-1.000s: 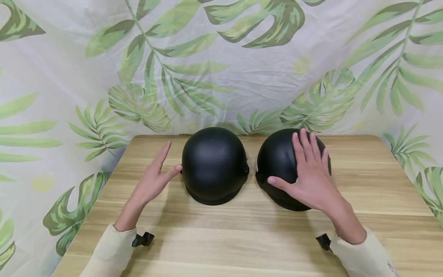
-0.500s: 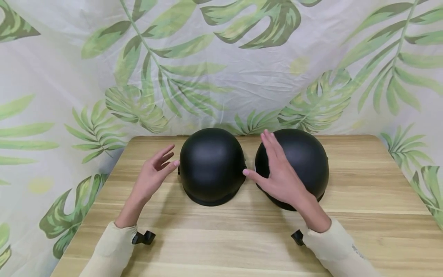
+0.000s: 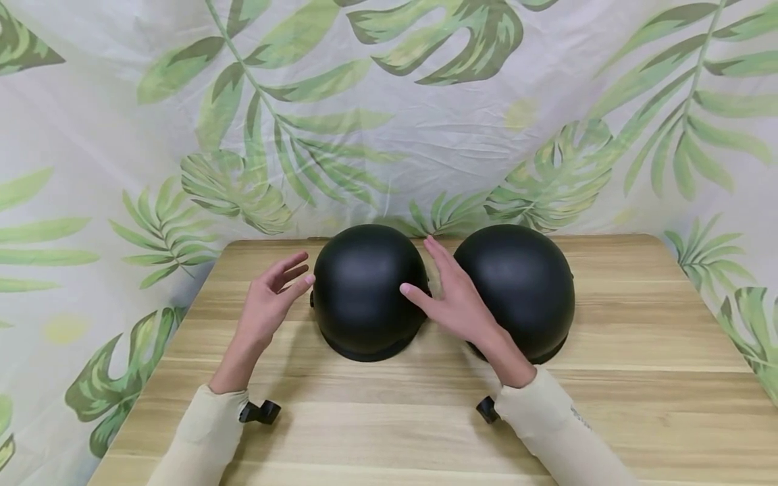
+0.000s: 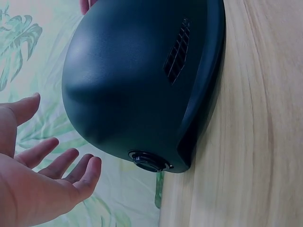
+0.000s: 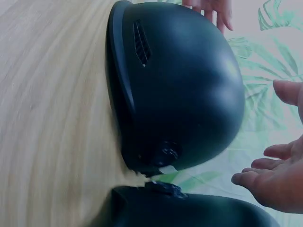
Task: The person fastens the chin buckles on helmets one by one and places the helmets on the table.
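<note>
Two matte black helmets rest side by side on the wooden table, domes up. The left helmet (image 3: 367, 290) stands between my two hands. Beside its left side, my left hand (image 3: 264, 304) has its fingers relaxed and holds nothing. My right hand (image 3: 456, 297) reaches over the gap between the helmets, thumb overlapping the left helmet's right edge in the head view and fingers extended. Behind that hand and wrist, the right helmet (image 3: 529, 290) is partly hidden. The left wrist view shows a slotted vent (image 4: 177, 52) and a round side knob (image 4: 149, 161) on the left helmet.
The wood-grain table (image 3: 377, 432) meets a leaf-printed cloth (image 3: 425, 135) at its back edge. Black wrist mounts (image 3: 261, 412) stick out from the pale sleeves (image 3: 541, 418). In the right wrist view the second helmet's edge (image 5: 199, 210) lies close to the first.
My right hand has swung left from over the right helmet to the gap beside the left helmet. My left hand's fingers have bent slightly. Both helmets stay where they were.
</note>
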The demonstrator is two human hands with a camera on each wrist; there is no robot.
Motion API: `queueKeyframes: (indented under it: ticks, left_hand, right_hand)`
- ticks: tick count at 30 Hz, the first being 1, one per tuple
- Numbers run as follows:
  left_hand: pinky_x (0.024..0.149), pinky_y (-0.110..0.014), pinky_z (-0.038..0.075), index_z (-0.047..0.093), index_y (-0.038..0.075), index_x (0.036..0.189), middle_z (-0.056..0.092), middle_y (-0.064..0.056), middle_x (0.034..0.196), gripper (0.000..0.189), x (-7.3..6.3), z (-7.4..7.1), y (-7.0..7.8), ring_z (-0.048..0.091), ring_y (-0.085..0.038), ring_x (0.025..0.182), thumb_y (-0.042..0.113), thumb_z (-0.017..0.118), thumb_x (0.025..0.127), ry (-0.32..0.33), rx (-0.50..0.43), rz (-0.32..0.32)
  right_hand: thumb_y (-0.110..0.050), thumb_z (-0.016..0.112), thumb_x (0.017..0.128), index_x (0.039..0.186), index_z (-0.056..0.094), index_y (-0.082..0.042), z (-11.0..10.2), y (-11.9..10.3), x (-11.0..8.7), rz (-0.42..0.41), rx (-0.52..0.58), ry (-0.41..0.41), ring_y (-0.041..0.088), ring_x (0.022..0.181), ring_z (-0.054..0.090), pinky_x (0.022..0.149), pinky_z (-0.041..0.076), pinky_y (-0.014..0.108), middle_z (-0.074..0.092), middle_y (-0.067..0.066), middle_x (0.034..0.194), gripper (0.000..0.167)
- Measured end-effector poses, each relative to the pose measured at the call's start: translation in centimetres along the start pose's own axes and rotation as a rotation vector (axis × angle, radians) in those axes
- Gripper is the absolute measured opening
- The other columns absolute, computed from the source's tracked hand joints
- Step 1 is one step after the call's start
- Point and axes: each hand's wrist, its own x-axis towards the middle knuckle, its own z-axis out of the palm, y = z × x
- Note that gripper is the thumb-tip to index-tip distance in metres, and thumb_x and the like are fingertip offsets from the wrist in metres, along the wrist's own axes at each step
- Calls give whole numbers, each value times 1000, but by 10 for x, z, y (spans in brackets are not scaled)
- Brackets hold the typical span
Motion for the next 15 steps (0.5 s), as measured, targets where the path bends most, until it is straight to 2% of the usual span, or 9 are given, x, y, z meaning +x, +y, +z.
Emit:
queueKeyframes:
  ticks: [3, 8, 10, 12, 15]
  left_hand:
    - [101, -9, 50, 58, 13, 153, 58, -9, 157, 57, 1, 2, -2, 57, -29, 145, 30, 75, 101, 12, -6, -1]
    - [101, -9, 50, 57, 12, 154, 57, -10, 158, 57, 2, 2, -5, 60, -12, 137, 29, 74, 102, 13, 4, 8]
    - [100, -9, 51, 57, 12, 153, 57, -11, 158, 57, 2, 2, -6, 60, -9, 136, 28, 75, 102, 14, 8, 12]
    - [100, -10, 51, 58, 12, 153, 57, -11, 158, 57, 3, 3, -7, 60, -13, 137, 27, 75, 101, 12, 5, 14]
    - [100, -9, 51, 57, 12, 154, 55, -11, 159, 58, 5, 3, -9, 57, -26, 144, 26, 76, 101, 0, 1, 12]
  right_hand:
    - [-49, 70, 101, 171, 23, -21, 6, 2, 6, 16, 12, 8, 28, 166, 21, 129, 29, 60, 19, 1, 179, 89]
    - [-44, 71, 102, 169, 28, -16, 14, 7, 12, 28, 28, 33, 30, 163, 30, 127, 36, 56, 25, 6, 177, 85]
    - [-43, 71, 102, 169, 30, -16, 16, 9, 13, 36, 44, 39, 30, 161, 34, 126, 38, 54, 28, 7, 176, 82]
    - [-41, 70, 103, 168, 31, -14, 17, 11, 14, 44, 63, 41, 31, 160, 36, 125, 39, 52, 30, 8, 175, 80]
    - [-39, 69, 104, 167, 33, -15, 19, 15, 15, 65, 93, 44, 29, 160, 35, 126, 38, 51, 31, 7, 175, 78]
